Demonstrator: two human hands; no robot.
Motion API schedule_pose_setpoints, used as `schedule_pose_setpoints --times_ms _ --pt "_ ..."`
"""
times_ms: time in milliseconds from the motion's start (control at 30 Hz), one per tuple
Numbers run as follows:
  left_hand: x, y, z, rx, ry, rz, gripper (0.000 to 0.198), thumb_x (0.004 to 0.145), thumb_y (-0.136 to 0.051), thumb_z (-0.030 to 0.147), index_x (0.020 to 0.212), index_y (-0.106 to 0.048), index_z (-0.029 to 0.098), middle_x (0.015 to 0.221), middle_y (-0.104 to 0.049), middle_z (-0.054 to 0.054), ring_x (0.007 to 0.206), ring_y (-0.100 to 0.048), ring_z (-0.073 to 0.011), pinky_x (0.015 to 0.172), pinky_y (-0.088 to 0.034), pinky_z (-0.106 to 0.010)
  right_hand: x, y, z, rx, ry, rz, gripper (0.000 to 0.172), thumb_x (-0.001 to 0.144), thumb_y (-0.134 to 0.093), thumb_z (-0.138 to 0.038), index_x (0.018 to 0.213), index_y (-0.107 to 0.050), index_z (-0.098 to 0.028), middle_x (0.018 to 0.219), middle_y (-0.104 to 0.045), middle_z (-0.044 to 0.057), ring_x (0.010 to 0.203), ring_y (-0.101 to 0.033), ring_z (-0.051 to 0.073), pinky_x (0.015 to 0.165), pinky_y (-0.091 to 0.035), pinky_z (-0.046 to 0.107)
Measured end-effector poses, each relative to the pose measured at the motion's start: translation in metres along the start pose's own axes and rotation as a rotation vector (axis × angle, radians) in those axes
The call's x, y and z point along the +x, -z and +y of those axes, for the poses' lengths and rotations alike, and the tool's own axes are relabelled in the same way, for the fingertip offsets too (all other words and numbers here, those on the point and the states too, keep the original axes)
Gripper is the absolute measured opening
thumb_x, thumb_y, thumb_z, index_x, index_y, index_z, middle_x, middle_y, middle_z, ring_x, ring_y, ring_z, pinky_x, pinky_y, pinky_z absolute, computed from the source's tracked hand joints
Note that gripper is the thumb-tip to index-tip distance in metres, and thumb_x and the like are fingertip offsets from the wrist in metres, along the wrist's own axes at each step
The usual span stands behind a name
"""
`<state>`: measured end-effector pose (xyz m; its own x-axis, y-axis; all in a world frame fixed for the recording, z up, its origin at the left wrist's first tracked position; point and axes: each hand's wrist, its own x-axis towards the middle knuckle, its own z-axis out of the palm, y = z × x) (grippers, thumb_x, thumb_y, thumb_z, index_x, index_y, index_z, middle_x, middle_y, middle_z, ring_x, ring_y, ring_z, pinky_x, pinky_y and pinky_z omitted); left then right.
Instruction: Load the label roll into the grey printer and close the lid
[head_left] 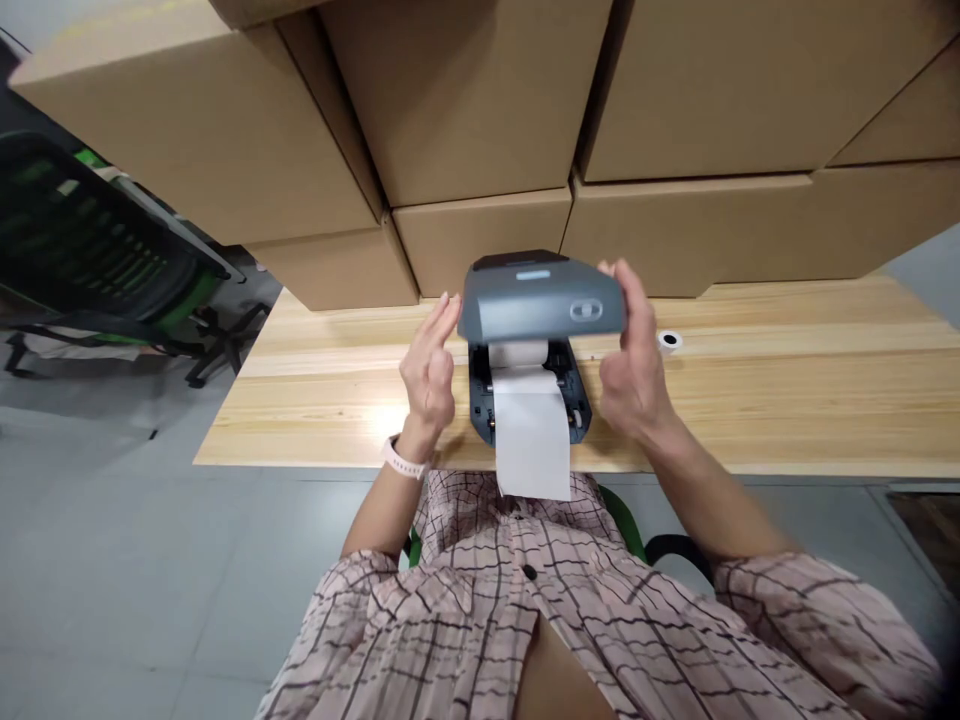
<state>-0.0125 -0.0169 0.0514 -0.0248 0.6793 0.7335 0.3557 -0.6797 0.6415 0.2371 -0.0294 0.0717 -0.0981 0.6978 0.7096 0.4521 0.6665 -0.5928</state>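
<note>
A dark grey label printer (480,420) stands on the wooden table with its lid (540,303) raised. White label paper (532,440) runs from a roll inside and hangs over the table's front edge. My right hand (634,365) grips the lid's right side, fingers behind it and thumb below. At the lid's left corner, the fingertips of my left hand (431,365) press against its edge, fingers together and partly curled. The raised lid covers the back of the printer.
Stacked cardboard boxes (480,110) line the back of the wooden table (787,390). A small white roll (670,342) lies to the right of the printer. An office chair (97,240) is on the floor at left.
</note>
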Motion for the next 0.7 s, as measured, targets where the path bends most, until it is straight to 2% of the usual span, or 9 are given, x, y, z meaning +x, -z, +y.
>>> schedule_pose_setpoints --times_ms 67,133,233,333,433,533,600,700 --pt "0.025 -0.004 -0.025 -0.024 0.066 -0.016 0.052 0.110 -0.040 0.060 0.145 -0.068 0.034 0.149 -0.070 -0.007 0.148 -0.059 -0.0283 0.127 -0.045 -0.054 0.039 -0.005 0.008 -0.073 0.079 0.060 0.079 0.107 -0.033 -0.073 0.167 -0.034 -0.022 0.170 -0.045 0.017 0.162 -0.038 0.033 0.134 -0.029 0.063" --pt "0.038 -0.011 -0.049 -0.090 0.187 -0.029 0.060 0.103 -0.053 0.068 0.145 -0.066 0.029 0.150 -0.069 -0.012 0.147 -0.060 -0.0300 0.125 -0.047 -0.053 0.075 -0.013 0.018 -0.114 0.110 0.109 0.075 0.109 -0.030 -0.072 0.166 -0.034 -0.023 0.168 -0.047 0.016 0.158 -0.045 0.030 0.131 -0.035 0.059" --pt "0.036 -0.018 -0.076 -0.234 0.403 -0.164 0.086 0.087 -0.070 0.077 0.155 -0.056 0.026 0.168 -0.052 -0.016 0.159 -0.047 -0.0349 0.130 -0.039 -0.056 0.116 -0.023 0.034 -0.188 0.089 0.084 0.071 0.111 -0.020 -0.070 0.169 -0.027 -0.030 0.172 -0.042 0.009 0.160 -0.042 0.027 0.130 -0.038 0.053" --pt "0.026 -0.014 -0.084 -0.371 0.574 -0.365 0.105 0.079 -0.081 0.074 0.166 -0.042 0.030 0.177 -0.037 -0.014 0.166 -0.032 -0.0356 0.135 -0.029 -0.059 0.143 -0.031 0.050 -0.251 0.053 0.056 0.073 0.111 -0.018 -0.068 0.171 -0.019 -0.027 0.176 -0.037 0.006 0.166 -0.030 0.022 0.134 -0.031 0.047" --pt "0.021 -0.006 -0.078 -0.449 0.623 -0.504 0.120 0.074 -0.089 0.066 0.172 -0.029 0.033 0.178 -0.034 -0.013 0.167 -0.030 -0.0348 0.134 -0.033 -0.059 0.163 -0.039 0.066 -0.258 0.011 0.035 0.075 0.111 -0.019 -0.065 0.171 -0.012 -0.021 0.178 -0.033 0.009 0.165 -0.029 0.016 0.135 -0.027 0.040" --pt "0.021 -0.002 -0.073 -0.434 0.591 -0.557 0.124 0.070 -0.094 0.059 0.172 -0.027 0.037 0.179 -0.031 -0.011 0.164 -0.037 -0.0375 0.125 -0.046 -0.059 0.174 -0.043 0.075 -0.254 -0.006 0.009 0.075 0.112 -0.016 -0.065 0.170 -0.013 -0.019 0.179 -0.031 0.012 0.161 -0.038 0.017 0.131 -0.033 0.040" --pt "0.020 -0.002 -0.073 -0.403 0.562 -0.565 0.124 0.069 -0.095 0.058 0.171 -0.028 0.040 0.177 -0.036 -0.012 0.157 -0.048 -0.0395 0.118 -0.054 -0.060 0.172 -0.039 0.072 -0.232 0.018 0.031 0.074 0.112 -0.024 -0.066 0.169 -0.016 -0.019 0.177 -0.033 0.014 0.160 -0.041 0.019 0.130 -0.036 0.043" --pt "0.018 -0.005 -0.076 -0.379 0.531 -0.574 0.124 0.071 -0.093 0.055 0.173 -0.025 0.038 0.175 -0.039 -0.014 0.150 -0.056 -0.0392 0.111 -0.058 -0.057 0.151 -0.026 0.054 -0.262 0.155 0.139 0.070 0.110 -0.047 -0.061 0.166 -0.028 -0.022 0.174 -0.040 0.014 0.158 -0.042 0.024 0.129 -0.039 0.048"
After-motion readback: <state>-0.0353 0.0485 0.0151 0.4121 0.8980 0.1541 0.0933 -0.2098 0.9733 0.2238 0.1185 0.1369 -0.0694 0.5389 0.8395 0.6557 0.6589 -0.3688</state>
